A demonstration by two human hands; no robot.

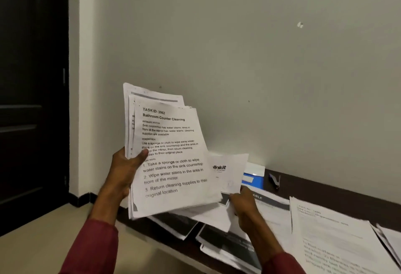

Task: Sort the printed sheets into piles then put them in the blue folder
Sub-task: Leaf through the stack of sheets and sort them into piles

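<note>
While your left hand (124, 171) thumb-clamps the fanned stack (169, 154) over the desk's (303, 184) left end and your right hand (245, 206) pinches a sheet (227, 173) by the back-edge blue folder (252, 180), pages might slide loose.

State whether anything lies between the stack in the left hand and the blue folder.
Yes. The logo sheet in the right hand covers the left part of the blue folder, and piles of sheets lie on the table in front of it.
</note>
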